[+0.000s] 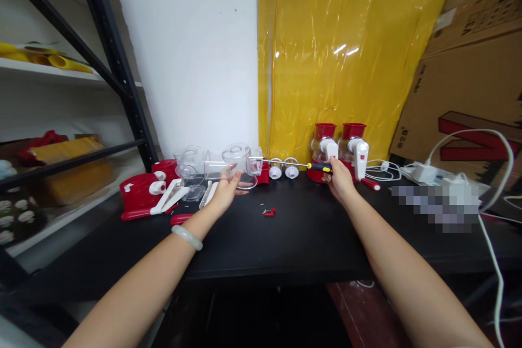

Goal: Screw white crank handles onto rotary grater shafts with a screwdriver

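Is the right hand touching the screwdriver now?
Touching. The head view shows the fingers of the right hand closed around the handle of the screwdriver.

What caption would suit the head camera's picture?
Left hand holding a clear plastic part, right hand a yellow-and-black screwdriver, above a black table.

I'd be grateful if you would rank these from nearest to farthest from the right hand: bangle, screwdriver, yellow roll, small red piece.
1. Screwdriver: in the right hand.
2. Small red piece: on the table, left of that hand.
3. Bangle: on the left wrist.
4. Yellow roll: on the far-left shelf.
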### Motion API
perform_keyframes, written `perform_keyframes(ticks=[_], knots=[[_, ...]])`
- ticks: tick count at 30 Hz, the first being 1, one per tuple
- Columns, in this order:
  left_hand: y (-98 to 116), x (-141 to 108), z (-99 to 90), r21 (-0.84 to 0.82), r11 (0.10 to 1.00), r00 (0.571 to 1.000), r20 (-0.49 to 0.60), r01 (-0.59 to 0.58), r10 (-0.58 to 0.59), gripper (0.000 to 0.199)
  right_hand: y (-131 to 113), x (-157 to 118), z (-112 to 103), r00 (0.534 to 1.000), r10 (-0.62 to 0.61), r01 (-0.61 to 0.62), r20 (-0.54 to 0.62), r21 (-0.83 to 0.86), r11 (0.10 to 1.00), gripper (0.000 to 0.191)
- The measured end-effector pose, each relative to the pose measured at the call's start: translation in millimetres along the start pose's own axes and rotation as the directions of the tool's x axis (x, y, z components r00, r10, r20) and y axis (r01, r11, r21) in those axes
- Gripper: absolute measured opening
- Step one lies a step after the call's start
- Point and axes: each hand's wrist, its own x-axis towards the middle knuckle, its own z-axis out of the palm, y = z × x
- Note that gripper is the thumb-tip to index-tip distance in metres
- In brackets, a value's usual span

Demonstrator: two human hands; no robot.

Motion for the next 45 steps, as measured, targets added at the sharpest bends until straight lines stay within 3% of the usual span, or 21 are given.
perform_keyframes(ticks=[4,8,12,14,17,19,21,24,28,31,35,39,45], knots=[[-1.0,0.2,0.4,0.016,1.0,1.0,0.002,0.005,-0.005,0.069,-6.0,-1.2,2.5,0.997,0.052,-0.041,-0.052,0.195,0.98,0.035],[-3.5,-0.5,0.9,0.044,0.999,1.0,0.006,0.003,-0.004,0.07,-15.3,-5.0,-2.0,0.984,0.171,-0.181,0.059,0.309,0.934,0.026],[-4.8,-0.7,-0.2,0.055,0.998,0.999,0.033,-0.007,0.005,0.071,-17.3,-6.3,-6.4,0.982,0.133,-0.174,0.135,0.36,0.917,0.019],[-4.9,-0.2,-0.6,0.054,0.998,0.999,0.038,-0.012,0.01,0.071,-14.2,-4.9,-6.3,0.988,0.113,-0.141,0.104,0.311,0.94,0.022],[-4.4,1.0,-1.0,0.047,0.999,1.0,0.029,-0.012,0.01,0.071,-6.9,-2.4,-5.5,0.999,-0.003,0.006,-0.044,0.071,0.997,0.043],[-3.9,1.7,-1.3,0.041,0.999,1.0,0.024,-0.012,0.011,0.069,-3.2,-1.4,-5.1,0.99,-0.108,0.097,-0.088,-0.118,0.988,0.046],[-3.8,2.0,-1.6,0.039,0.999,1.0,0.019,-0.013,0.012,0.068,-2.5,-0.9,-4.8,0.986,-0.142,0.124,-0.09,-0.183,0.975,0.043],[-4.4,1.2,-1.3,0.053,0.999,1.0,0.012,-0.007,0.006,0.069,-7.7,-1.1,-4.8,0.993,-0.069,0.07,-0.094,0.01,0.997,0.031],[-5.4,-0.5,-0.2,0.065,0.998,1.0,0.022,0.001,-0.002,0.066,-17.6,-3.8,-7.2,0.996,0.074,-0.085,0.048,0.296,0.951,0.02],[-4.7,0.0,-0.8,0.049,0.999,1.0,0.009,-0.003,0.002,0.066,-18.9,-6.4,-7.0,0.993,0.072,-0.099,0.098,0.294,0.951,0.02],[-2.5,1.6,-3.0,0.021,1.0,1.0,0.003,-0.011,0.011,0.068,-10.7,-6.5,-1.6,0.999,0.025,-0.032,0.047,0.153,0.988,0.044],[-1.3,1.6,-3.7,0.019,1.0,1.0,0.002,-0.017,0.017,0.07,-5.0,-4.8,1.0,1.0,0.006,-0.005,0.016,-0.011,1.0,0.039],[-1.9,0.7,-1.5,0.033,0.999,1.0,0.004,0.004,-0.004,0.067,-15.2,-6.7,-2.9,0.994,0.088,-0.102,0.063,0.261,0.96,0.019]])
